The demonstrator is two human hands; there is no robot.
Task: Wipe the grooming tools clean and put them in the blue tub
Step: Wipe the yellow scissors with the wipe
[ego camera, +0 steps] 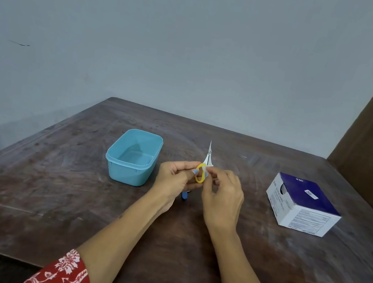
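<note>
I see a light blue plastic tub (133,157), yellow-handled steel scissors (203,168), a navy-and-white cardboard box (302,205), a red white-flowered sleeve (62,273) and a dark brown wooden table (50,193).

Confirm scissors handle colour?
Yellow; the scissors handle loop shows clearly in the head view.

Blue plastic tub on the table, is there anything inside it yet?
No, the blue plastic tub shows only its bare floor.
</note>
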